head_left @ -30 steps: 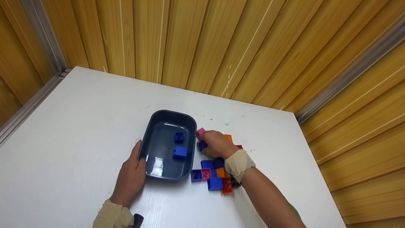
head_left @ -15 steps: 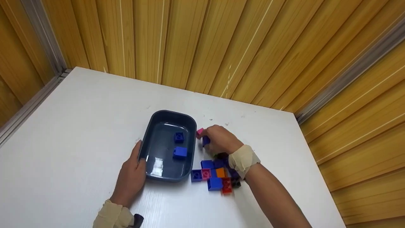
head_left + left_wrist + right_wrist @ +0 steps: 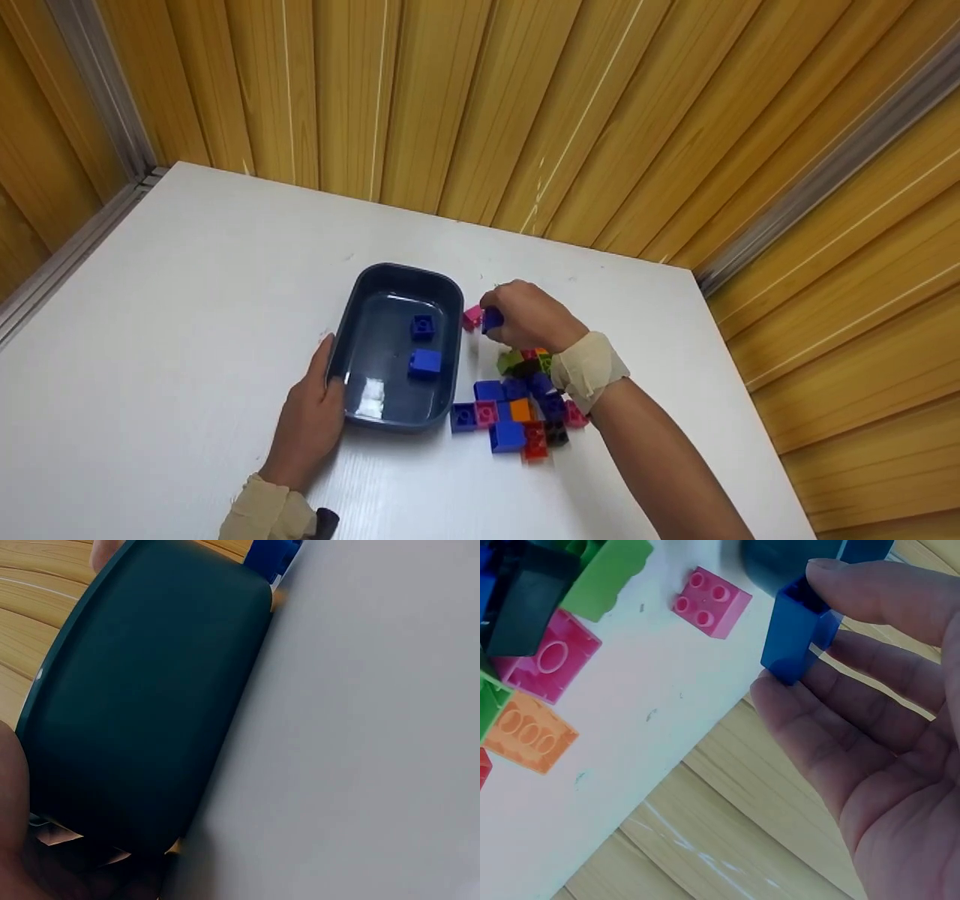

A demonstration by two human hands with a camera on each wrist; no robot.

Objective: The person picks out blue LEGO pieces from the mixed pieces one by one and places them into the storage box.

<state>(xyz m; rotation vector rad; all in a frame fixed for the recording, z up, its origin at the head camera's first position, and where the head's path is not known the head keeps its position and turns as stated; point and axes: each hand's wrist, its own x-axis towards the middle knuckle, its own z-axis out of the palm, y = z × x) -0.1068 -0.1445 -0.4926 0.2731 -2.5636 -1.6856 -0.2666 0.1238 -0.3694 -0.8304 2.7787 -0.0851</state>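
A dark blue tray (image 3: pixel 379 326) lies on the white table, and two blue bricks, a lower one (image 3: pixel 425 363) and an upper one (image 3: pixel 423 326), are inside it. My left hand (image 3: pixel 306 420) grips the tray's near left side, thumb at the rim. Just right of the tray, my right hand (image 3: pixel 532 315) pinches a blue toy brick (image 3: pixel 784 637) between thumb and fingertips, raised off the table in the right wrist view. Next to that brick, a pink brick (image 3: pixel 472 317) sits on the table, close to the tray's right wall.
A loose pile of bricks in blue, pink, red, black, green and orange (image 3: pixel 520 409) spreads right of the tray, partly under my right wrist. Wood-patterned panels (image 3: pixel 420 97) stand behind the table's far edge and along its right side.
My right hand has drawn up and slightly right with the blue brick, baring the pink brick and more of the pile. The left hand and tray look almost unchanged.
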